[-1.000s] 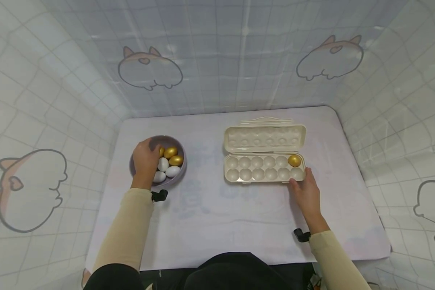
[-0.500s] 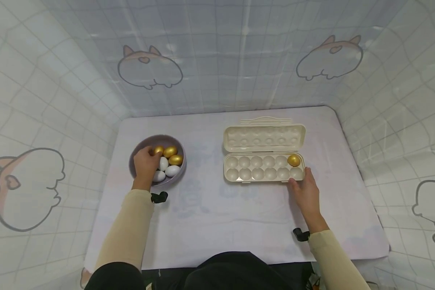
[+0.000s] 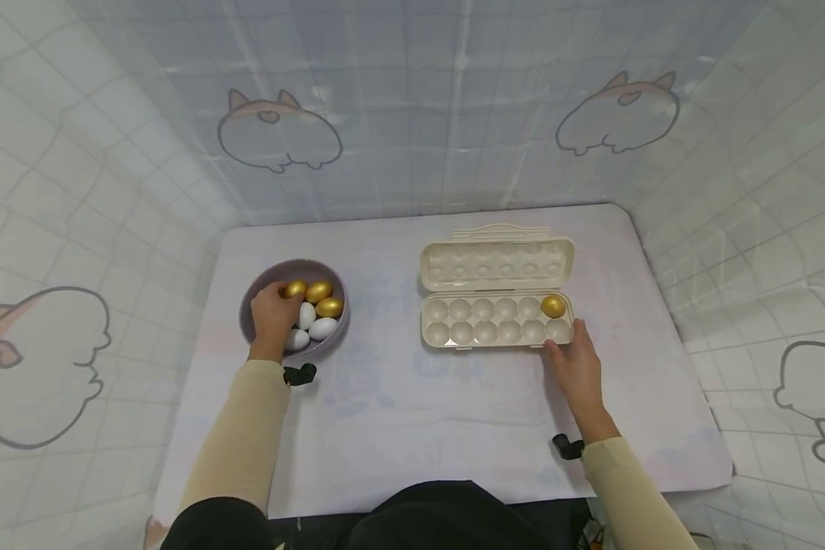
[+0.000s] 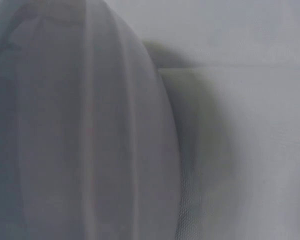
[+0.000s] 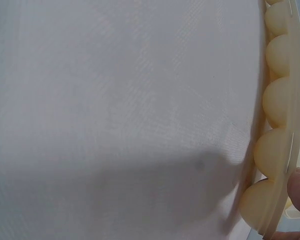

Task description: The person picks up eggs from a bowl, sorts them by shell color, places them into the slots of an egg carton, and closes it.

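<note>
At the left, a grey-purple bowl [image 3: 344, 325] holds gold and white eggs. My left hand [image 3: 273, 315] reaches over its near left rim, with thumb and fingers around a gold egg [image 3: 295, 289] at the back. A white egg [image 3: 306, 315] lies close to the thumb. In the left wrist view the bowl's outer wall [image 4: 105, 130] hides the fingers. On the right, my right hand [image 3: 579, 370] grips the near right corner of an open cream egg carton [image 3: 497, 347]. One gold egg [image 3: 553, 306] sits in its back row, rightmost cup; the thumb [image 5: 298, 187] presses the edge.
The carton's lid [image 3: 497, 262] lies folded back behind its base. Both stand on a white cloth-covered table [image 3: 399, 428]. Curtains with a grid and cartoon animal print [image 3: 412, 114] hang at the back and both sides. Black clothing [image 3: 447, 516] shows at the near edge.
My left hand has drawn back slightly, so more of the gold egg at its fingertips shows. The right hand stays at the carton's corner. The whole view has shifted a little.
</note>
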Demonstrator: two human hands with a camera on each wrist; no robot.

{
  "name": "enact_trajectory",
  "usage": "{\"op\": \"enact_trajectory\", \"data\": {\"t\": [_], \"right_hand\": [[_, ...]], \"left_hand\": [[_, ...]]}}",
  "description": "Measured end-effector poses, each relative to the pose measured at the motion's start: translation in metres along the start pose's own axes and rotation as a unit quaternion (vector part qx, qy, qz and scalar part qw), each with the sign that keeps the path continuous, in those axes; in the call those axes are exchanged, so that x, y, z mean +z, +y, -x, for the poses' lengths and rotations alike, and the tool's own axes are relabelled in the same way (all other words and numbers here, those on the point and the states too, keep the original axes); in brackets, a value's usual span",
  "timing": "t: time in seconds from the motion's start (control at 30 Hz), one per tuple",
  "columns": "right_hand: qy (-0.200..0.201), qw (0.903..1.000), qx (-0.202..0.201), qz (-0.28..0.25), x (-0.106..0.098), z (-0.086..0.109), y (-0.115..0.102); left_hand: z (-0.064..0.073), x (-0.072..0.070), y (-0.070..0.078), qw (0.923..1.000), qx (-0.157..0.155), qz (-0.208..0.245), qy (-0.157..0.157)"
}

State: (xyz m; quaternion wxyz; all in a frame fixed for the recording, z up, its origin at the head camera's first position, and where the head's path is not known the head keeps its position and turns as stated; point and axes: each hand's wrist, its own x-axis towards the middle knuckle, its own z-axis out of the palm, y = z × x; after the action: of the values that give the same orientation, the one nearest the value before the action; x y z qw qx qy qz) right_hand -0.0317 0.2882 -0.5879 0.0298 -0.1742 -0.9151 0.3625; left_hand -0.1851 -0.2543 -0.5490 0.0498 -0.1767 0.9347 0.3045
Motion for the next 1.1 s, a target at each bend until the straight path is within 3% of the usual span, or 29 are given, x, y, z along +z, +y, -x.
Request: {"op": "enact_trajectory", "data": {"t": [0.27,0.53,0.83,0.97,1.1], "right_hand": [[-0.004,1.0,0.006,0.003,0.001,0.0,0.0],[0.004,1.0,-0.002,0.005,0.002,0.001,0.0],[0.005,1.0,-0.005,-0.001,0.001,0.001,0.0],[0.005,1.0,-0.006,0.0,0.001,0.001,0.001],[0.004,1.0,-0.004,-0.002,0.001,0.0,0.001]], "left_hand": [[0.0,0.002,-0.005,0.9999,0.004,0.008,0.011],[0.003,-0.003,-0.002,0.9982,0.018,0.032,0.046],[0.008,-0.015,0.014,0.9969,0.029,0.046,0.057],[0.011,-0.02,0.027,0.9942,0.042,0.063,0.076],[0.015,-0.027,0.042,0.993,0.037,0.091,0.067]]}}
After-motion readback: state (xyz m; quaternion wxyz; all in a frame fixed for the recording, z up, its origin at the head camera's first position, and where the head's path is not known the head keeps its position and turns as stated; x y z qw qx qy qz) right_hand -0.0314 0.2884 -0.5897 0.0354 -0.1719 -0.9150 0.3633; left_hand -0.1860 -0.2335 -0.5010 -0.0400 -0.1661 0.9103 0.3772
